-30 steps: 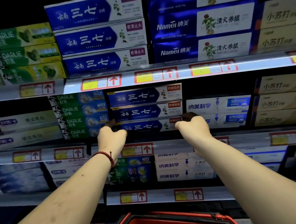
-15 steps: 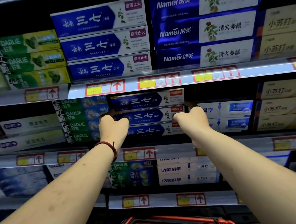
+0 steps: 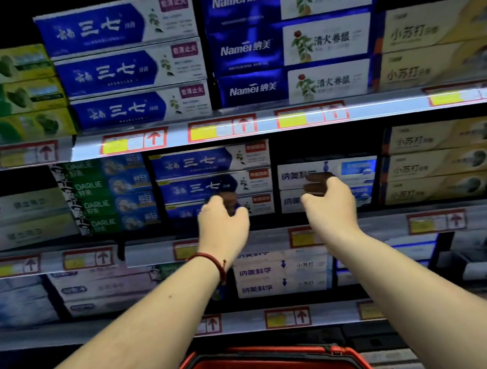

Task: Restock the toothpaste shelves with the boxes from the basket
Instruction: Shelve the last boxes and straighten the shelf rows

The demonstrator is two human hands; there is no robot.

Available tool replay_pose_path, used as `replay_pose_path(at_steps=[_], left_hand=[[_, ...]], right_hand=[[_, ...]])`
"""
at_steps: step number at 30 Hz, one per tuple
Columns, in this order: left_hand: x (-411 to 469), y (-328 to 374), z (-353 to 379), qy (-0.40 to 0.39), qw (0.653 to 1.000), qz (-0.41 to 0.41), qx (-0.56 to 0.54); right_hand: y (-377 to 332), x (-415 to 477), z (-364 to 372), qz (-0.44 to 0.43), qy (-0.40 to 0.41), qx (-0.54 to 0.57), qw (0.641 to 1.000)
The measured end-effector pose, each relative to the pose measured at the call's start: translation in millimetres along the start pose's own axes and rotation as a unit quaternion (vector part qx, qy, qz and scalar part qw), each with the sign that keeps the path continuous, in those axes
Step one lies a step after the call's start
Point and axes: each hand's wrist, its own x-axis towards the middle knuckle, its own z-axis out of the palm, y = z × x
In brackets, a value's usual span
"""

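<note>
1. Head view: left hand point(image 3: 223, 224) curls over the lowest of the stacked blue boxes point(image 3: 207, 172), grip unclear; right hand point(image 3: 331, 205), half-curled and empty, hides white boxes point(image 3: 293, 176) right of that stack; Darlie boxes point(image 3: 99, 194) left of it; red basket point(image 3: 277, 352) below.

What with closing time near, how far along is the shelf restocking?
Done: three blue boxes sit stacked on the middle shelf. In hand: apparently nothing; the left hand and right hand hover loosely curled before that shelf. Left: the white stack beside them is only two high, with room above. Whether the basket holds more boxes cannot be seen.
</note>
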Motion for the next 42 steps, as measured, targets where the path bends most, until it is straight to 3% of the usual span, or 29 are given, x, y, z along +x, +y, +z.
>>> replay_pose_path(at_steps=[3, 8, 20, 27, 42], left_hand=[[-14, 14, 38, -0.047, 0.999, 0.009, -0.001], [-21, 32, 78, -0.044, 0.999, 0.0, -0.008], [-24, 48, 108, 0.019, 0.998, -0.041, -0.038], [-25, 45, 105, 0.039, 0.99, -0.092, -0.099], [-28, 39, 105, 0.042, 0.994, -0.069, -0.076]], right_hand=[[22, 10, -36, 0.007, 0.041, -0.022, 0.999], [47, 30, -79, 0.038, 0.097, -0.082, 0.991], [47, 52, -94, 0.067, 0.01, -0.071, 0.995], [48, 55, -83, 0.075, 0.025, -0.067, 0.995], [48, 54, -84, 0.066, 0.017, -0.085, 0.994]])
